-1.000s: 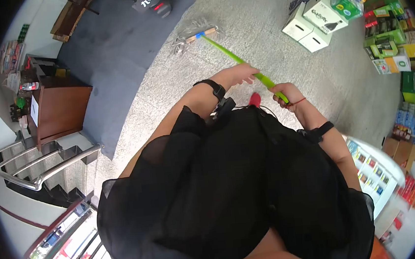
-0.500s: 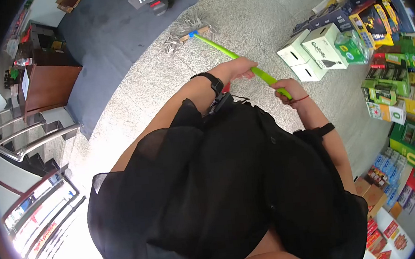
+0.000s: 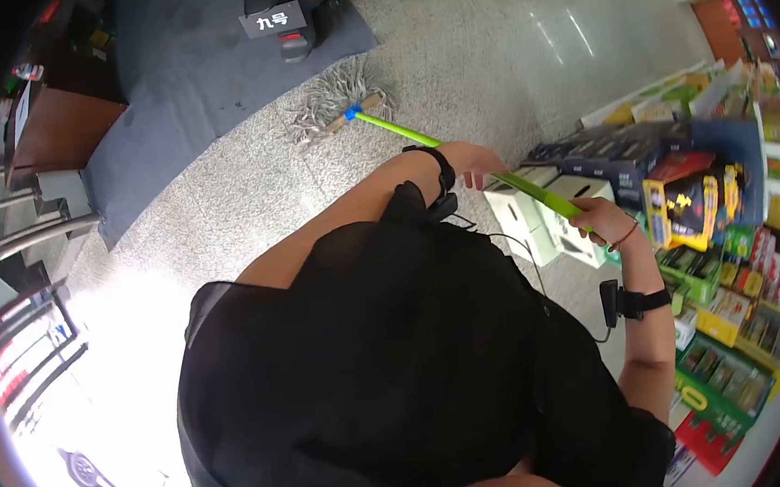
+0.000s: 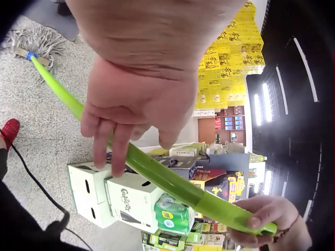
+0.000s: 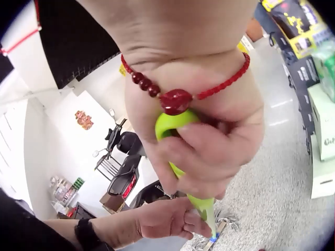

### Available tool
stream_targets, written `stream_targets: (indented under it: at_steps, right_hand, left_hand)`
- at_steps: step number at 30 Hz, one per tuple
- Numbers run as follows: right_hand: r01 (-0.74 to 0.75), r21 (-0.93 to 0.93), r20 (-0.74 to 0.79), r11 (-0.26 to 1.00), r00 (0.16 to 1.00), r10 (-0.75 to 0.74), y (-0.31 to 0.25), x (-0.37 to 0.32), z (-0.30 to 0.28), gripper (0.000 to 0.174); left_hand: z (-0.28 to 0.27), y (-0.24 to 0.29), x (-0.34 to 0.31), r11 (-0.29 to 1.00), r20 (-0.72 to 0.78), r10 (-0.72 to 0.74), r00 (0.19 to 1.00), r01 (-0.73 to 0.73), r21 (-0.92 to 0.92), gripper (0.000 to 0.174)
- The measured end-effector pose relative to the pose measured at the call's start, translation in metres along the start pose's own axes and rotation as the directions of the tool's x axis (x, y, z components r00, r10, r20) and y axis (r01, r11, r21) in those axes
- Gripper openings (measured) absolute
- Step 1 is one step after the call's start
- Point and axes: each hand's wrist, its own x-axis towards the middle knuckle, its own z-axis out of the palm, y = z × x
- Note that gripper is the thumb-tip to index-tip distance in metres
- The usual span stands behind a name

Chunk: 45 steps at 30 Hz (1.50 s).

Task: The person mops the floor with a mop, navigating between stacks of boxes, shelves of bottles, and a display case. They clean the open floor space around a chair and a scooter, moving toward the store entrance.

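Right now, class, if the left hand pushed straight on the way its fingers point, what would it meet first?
The green mop handle that the left hand grips; beyond it, probably the white cartons, though depth is unclear.

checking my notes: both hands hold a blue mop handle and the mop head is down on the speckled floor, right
Not quite. The mop handle is bright green, not blue, as the head view shows. The rest stands: the left hand and right hand both hold it, and the mop head is down on the speckled floor.
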Motion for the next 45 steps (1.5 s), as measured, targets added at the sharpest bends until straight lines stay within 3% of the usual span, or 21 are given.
stream_targets:
  at_steps: [2,3,6,8,9,10,12,16,20,24,25,27,28,30,34,36,38,40,41,42,45]
  right_hand:
    - [0.023,-0.031,-0.059,0.999,0.998,-0.024,-0.010,0.017,-0.030,0.033]
    - [0.022,-0.043,-0.048,0.999,0.999,-0.024,-0.018,0.020,-0.038,0.033]
    - [0.126,-0.311,-0.049,0.942,0.988,-0.149,-0.047,0.029,-0.066,0.034]
    - [0.249,-0.440,0.031,0.863,0.964,-0.263,-0.052,0.044,-0.088,0.034]
    - [0.437,-0.508,0.058,0.743,0.877,-0.476,-0.051,0.057,-0.101,0.034]
    - [0.452,-0.526,0.093,0.721,0.873,-0.479,-0.074,0.057,-0.106,0.034]
    - [0.204,-0.623,0.070,0.755,0.976,-0.205,-0.130,0.052,-0.126,0.034]
    - [0.385,-0.791,0.216,0.476,0.903,-0.372,-0.180,0.085,-0.166,0.037]
    - [0.496,-0.839,0.391,0.223,0.835,-0.386,-0.262,0.131,-0.227,0.034]
    - [0.523,-0.844,0.455,0.115,0.813,-0.363,-0.352,0.177,-0.296,0.036]
    - [0.606,-0.795,0.551,0.008,0.728,-0.408,-0.367,0.210,-0.326,0.038]
    - [0.650,-0.754,0.624,-0.094,0.664,-0.412,-0.424,0.225,-0.355,0.038]
    - [0.660,-0.728,0.672,-0.182,0.638,-0.375,-0.461,0.258,-0.294,0.039]
    - [0.680,-0.680,0.731,-0.275,0.600,-0.325,-0.506,0.286,-0.277,0.035]
    - [0.798,-0.422,0.907,-0.430,0.379,-0.186,-0.559,0.360,-0.208,0.023]
    - [0.808,-0.443,0.897,-0.388,0.407,-0.174,-0.562,0.349,-0.163,0.026]
    - [0.834,-0.381,0.925,-0.399,0.347,-0.156,-0.551,0.368,-0.118,0.027]
    - [0.844,-0.326,0.945,-0.426,0.284,-0.160,-0.528,0.358,-0.069,0.027]
    - [0.859,-0.354,0.935,-0.369,0.325,-0.141,-0.522,0.330,-0.046,0.027]
    - [0.872,-0.381,0.925,-0.308,0.362,-0.119,-0.534,0.366,-0.031,0.027]
    - [0.876,-0.428,0.903,-0.224,0.421,-0.080,-0.530,0.303,0.040,0.024]
  left_hand:
    - [-0.021,0.004,0.010,0.982,-0.079,0.188,0.979,-0.189,-0.006,0.055]
    - [-0.030,0.013,0.008,0.980,-0.077,0.119,0.990,-0.130,-0.149,0.053]
    - [-0.053,0.030,-0.007,0.992,-0.112,0.085,0.990,-0.094,-0.085,0.052]
    - [-0.068,0.032,-0.007,0.986,-0.160,0.114,0.981,-0.131,-0.101,0.051]
    - [-0.075,0.031,-0.005,0.982,-0.171,0.134,0.976,-0.154,-0.108,0.050]
    - [-0.082,0.029,-0.009,0.977,-0.194,0.130,0.972,-0.159,-0.142,0.050]
    - [-0.108,0.031,-0.019,0.962,-0.259,0.165,0.952,-0.213,-0.171,0.049]
    - [-0.144,0.025,-0.034,0.919,-0.411,0.170,0.896,-0.295,-0.261,0.049]
    - [-0.218,0.036,-0.038,0.877,-0.525,0.123,0.842,-0.340,-0.339,0.050]
    - [-0.303,0.064,-0.047,0.801,-0.637,-0.025,0.771,-0.365,-0.474,0.050]
    - [-0.323,0.073,-0.057,0.787,-0.671,-0.061,0.739,-0.378,-0.487,0.050]
    - [-0.364,0.086,-0.072,0.752,-0.694,-0.131,0.707,-0.386,-0.535,0.051]
    - [-0.365,0.021,-0.074,0.705,-0.723,-0.156,0.673,-0.437,-0.559,0.051]
    - [-0.376,0.002,-0.073,0.644,-0.786,-0.286,0.548,-0.497,-0.581,0.053]
    - [-0.391,-0.064,-0.056,0.432,-0.729,-0.557,0.398,-0.611,-0.664,0.056]
    - [-0.361,-0.076,-0.083,0.299,-0.664,-0.674,0.324,-0.702,-0.646,0.056]
    - [-0.343,-0.107,-0.080,0.255,-0.619,-0.726,0.300,-0.718,-0.648,0.062]
    - [-0.303,-0.133,-0.081,0.251,-0.542,-0.822,0.175,-0.743,-0.621,0.071]
    - [-0.272,-0.129,-0.103,0.276,-0.531,-0.835,0.147,-0.724,-0.633,0.074]
    - [-0.291,-0.155,-0.087,0.262,-0.511,-0.848,0.140,-0.727,-0.635,0.074]
    - [-0.227,-0.186,-0.116,0.267,-0.448,-0.894,-0.018,-0.825,-0.498,0.070]
